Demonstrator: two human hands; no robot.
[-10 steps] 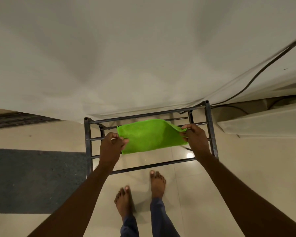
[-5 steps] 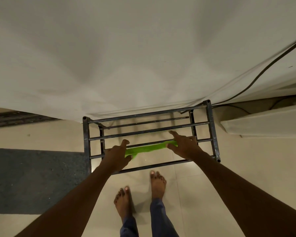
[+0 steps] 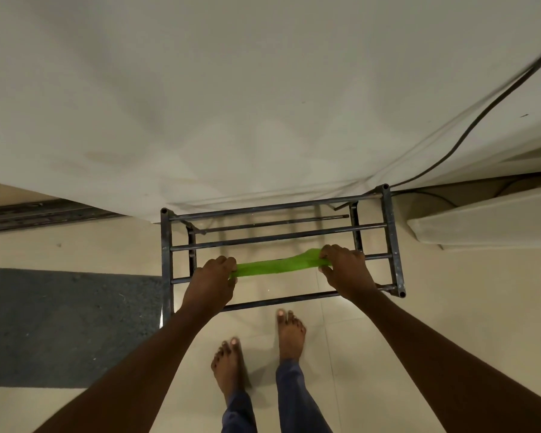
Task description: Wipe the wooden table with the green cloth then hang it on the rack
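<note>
Left hand [image 3: 214,278] and right hand [image 3: 344,265] each pinch an end of the cloth [image 3: 275,265] draped on a rack [image 3: 392,245] bar; uneven release could let it slide off.

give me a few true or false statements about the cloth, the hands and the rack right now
1. The green cloth lies along one of the rack's bars. True.
2. Only the left hand touches the cloth. False: the right hand is on its other end too, so both hands are on it.
3. The rack stands on a wooden table. False: it stands on the tiled floor, against a pale hanging sheet.
4. A dark mat lies on the floor on the person's left side of the rack. True.
5. The cloth is spread out flat and wide above the rack. False: it shows as a narrow strip stretched between the hands.
</note>
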